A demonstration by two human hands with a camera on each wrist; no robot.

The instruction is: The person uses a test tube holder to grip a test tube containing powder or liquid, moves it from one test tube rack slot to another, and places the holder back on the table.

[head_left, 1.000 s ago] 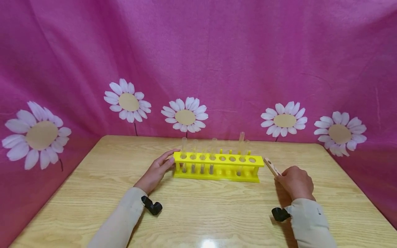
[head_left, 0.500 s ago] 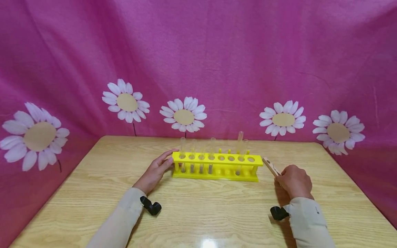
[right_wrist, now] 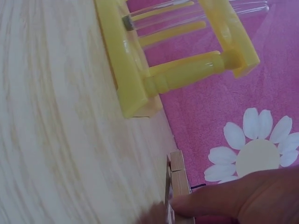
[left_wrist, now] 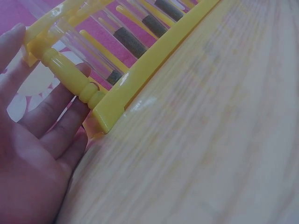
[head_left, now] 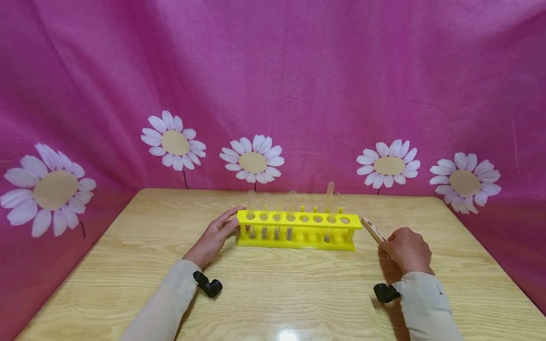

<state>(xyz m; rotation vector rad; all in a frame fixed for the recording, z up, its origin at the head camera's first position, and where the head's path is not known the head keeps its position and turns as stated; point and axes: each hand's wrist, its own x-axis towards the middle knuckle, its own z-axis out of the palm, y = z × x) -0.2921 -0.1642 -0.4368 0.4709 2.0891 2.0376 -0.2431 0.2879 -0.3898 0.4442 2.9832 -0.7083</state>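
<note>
A yellow test tube rack [head_left: 311,224] stands on the wooden table, holding several clear test tubes [head_left: 251,204] on its left side. Dark material [left_wrist: 131,42] fills the lower part of these tubes. Toward the rack's right end a taller tube [head_left: 330,198] rises above the others. My left hand [head_left: 211,240] grips the rack's left end, thumb at the top bar and fingers [left_wrist: 44,114] reaching behind the post. My right hand [head_left: 407,248] pinches a wooden test tube holder [head_left: 373,230], whose tip points at the rack's right end.
The wooden table [head_left: 273,289] extends to a pink curtain [head_left: 315,94] printed with white flowers. Small black cameras [head_left: 207,284] are strapped to both wrists over light sleeves. Bare holes lie in the rack's middle, with yellow pegs [head_left: 302,208] standing behind.
</note>
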